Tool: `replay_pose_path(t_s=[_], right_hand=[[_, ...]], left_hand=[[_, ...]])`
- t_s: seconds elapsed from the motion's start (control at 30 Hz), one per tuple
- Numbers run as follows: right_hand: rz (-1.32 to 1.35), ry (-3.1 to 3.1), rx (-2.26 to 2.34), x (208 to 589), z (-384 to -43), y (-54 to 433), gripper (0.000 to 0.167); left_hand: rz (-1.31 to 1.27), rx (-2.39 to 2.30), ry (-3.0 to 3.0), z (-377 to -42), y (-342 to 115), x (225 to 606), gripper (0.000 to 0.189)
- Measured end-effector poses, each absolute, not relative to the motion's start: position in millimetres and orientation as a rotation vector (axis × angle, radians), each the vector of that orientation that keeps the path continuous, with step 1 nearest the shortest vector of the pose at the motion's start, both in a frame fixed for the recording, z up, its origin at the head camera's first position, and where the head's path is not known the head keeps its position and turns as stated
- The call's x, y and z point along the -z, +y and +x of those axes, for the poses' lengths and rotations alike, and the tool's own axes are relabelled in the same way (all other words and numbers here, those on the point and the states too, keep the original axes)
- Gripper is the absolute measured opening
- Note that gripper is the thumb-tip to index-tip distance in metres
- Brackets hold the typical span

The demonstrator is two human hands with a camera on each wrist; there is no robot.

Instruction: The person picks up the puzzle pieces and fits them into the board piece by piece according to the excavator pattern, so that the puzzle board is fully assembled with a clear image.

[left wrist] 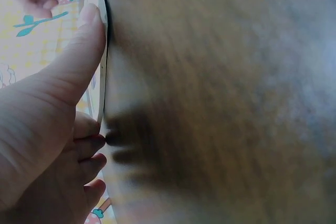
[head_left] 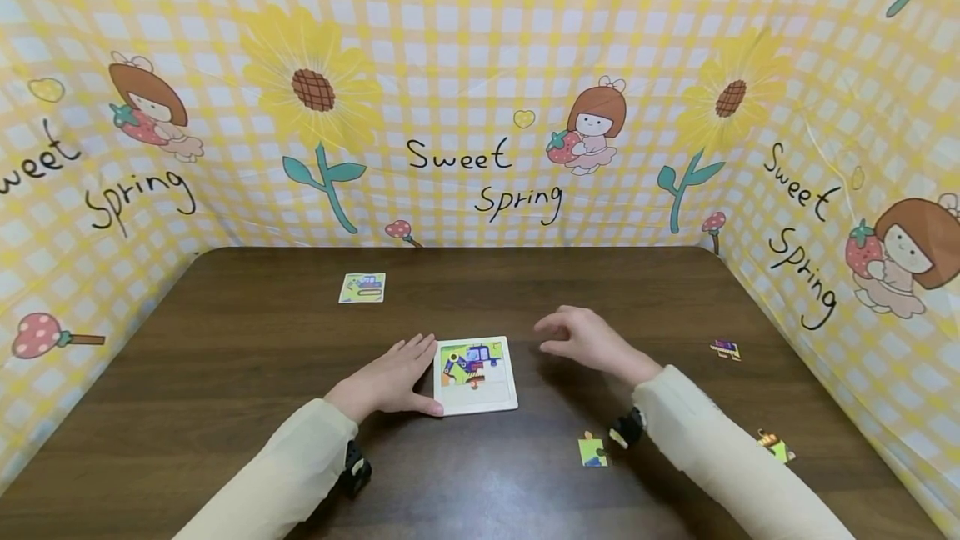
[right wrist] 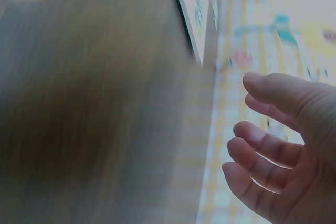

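Observation:
A white puzzle tray (head_left: 476,403) lies on the table, its upper part filled with joined pieces showing a blue vehicle (head_left: 475,358). Along the tray's left edge rests my left hand (head_left: 390,377), fingers fairly straight and thumb at the near corner. In the left wrist view that thumb (left wrist: 84,51) lies against the tray's side. Right of the tray my right hand (head_left: 588,340) is raised over the table with nothing in it. Its loosely bent fingers (right wrist: 262,174) show apart in the right wrist view. A loose puzzle piece (head_left: 592,450) lies near my right wrist.
Another puzzle piece (head_left: 726,348) lies at the right of the brown table (head_left: 247,323). One more piece (head_left: 776,446) sits beside my right sleeve, partly covered by it. A small picture card (head_left: 362,288) lies at the back left. Checked cloth (head_left: 465,65) hangs around the table.

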State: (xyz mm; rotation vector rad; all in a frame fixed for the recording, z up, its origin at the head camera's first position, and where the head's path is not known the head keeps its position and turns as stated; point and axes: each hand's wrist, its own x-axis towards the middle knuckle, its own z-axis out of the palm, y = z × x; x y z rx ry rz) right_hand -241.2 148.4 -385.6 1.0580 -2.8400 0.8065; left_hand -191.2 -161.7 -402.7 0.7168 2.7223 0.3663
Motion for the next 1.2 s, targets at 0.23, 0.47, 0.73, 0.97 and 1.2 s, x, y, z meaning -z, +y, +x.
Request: replay_pose_path(t_s=[0.23, 0.47, 0.73, 0.97, 1.2], right_hand=[[0.843, -2.795, -0.852, 384, -243, 218, 0.026], [0.597, -2.869, -0.773, 377, -238, 281, 0.029], [0.373, -2.952, -0.903, 381, -234, 342, 0.038], [0.302, -2.992, -0.882, 397, -231, 377, 0.040], [0.267, -3.077, -0.751, 404, -232, 396, 0.037]], left_hand=[[0.725, -0.362, 2.726, -192, -162, 404, 0.098], [0.726, -0.367, 2.725, -192, -163, 405, 0.098], [0.731, -0.359, 2.727, -193, -163, 407, 0.099], [0.717, -0.368, 2.728, -192, -163, 408, 0.099], [0.721, -0.364, 2.730, -192, -164, 408, 0.099]])
